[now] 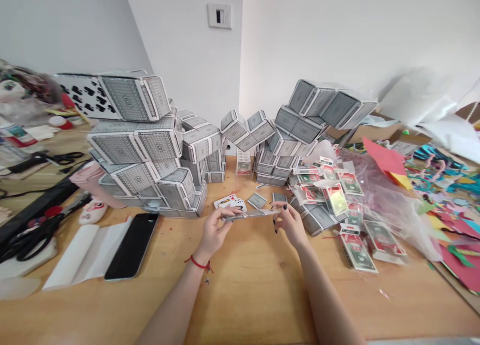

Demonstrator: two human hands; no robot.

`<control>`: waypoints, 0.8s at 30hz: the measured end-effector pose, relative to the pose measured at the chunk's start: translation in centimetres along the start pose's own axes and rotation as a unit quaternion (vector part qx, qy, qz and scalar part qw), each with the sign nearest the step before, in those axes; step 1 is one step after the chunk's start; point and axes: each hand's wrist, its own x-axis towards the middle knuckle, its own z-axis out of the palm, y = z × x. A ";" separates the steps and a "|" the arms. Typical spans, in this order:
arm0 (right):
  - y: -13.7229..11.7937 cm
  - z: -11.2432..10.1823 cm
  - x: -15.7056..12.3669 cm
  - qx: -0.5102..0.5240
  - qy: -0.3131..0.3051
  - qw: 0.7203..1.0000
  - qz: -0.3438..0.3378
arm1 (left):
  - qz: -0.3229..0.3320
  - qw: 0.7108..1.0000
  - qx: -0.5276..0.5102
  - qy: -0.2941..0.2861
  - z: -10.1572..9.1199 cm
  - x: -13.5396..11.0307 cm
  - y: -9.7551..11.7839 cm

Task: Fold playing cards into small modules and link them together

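Both my hands hold one flat strip of grey-backed playing cards [252,214] just above the wooden table [255,285]. My left hand [215,231], with a red thread bracelet on the wrist, pinches the strip's left end. My right hand [289,224], with dark nail polish, pinches its right end. Loose face-up cards [229,202] and a few grey-backed cards [257,200] lie on the table just beyond the strip.
Stacks of cubes made of grey-backed cards [150,150] stand at the back left and back centre [300,120]. Packaged card decks [352,220] lie to the right. A black phone [132,245], white paper [86,252], scissors [33,237] lie left; coloured paper cutouts [446,195] far right.
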 end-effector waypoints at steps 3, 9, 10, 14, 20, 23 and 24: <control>-0.1 0.1 -0.2 0.025 -0.060 0.996 0.062 | 0.057 0.994 0.094 0.001 0.0 -0.1 0.7; 0.0 0.6 -0.2 -0.021 -0.079 0.995 0.063 | 0.028 0.996 0.079 0.039 -0.1 0.1 1.2; 0.0 0.7 -0.2 -0.031 -0.063 0.997 0.043 | 0.001 0.999 0.031 0.040 -0.1 0.1 1.1; 0.3 0.8 -0.2 -0.062 -0.023 0.998 -0.007 | -0.131 0.977 -0.165 0.034 0.3 0.2 0.3; 0.8 1.2 -0.2 -0.052 -0.035 0.998 0.003 | -0.256 0.952 -0.167 0.015 0.5 0.4 -1.0; 0.9 1.1 0.1 -0.053 -0.070 0.996 0.030 | -0.252 0.954 -0.154 0.048 0.2 0.5 -1.5; 1.0 1.0 0.1 -0.063 -0.085 0.994 0.037 | -0.246 0.956 -0.149 0.054 0.1 0.5 -1.5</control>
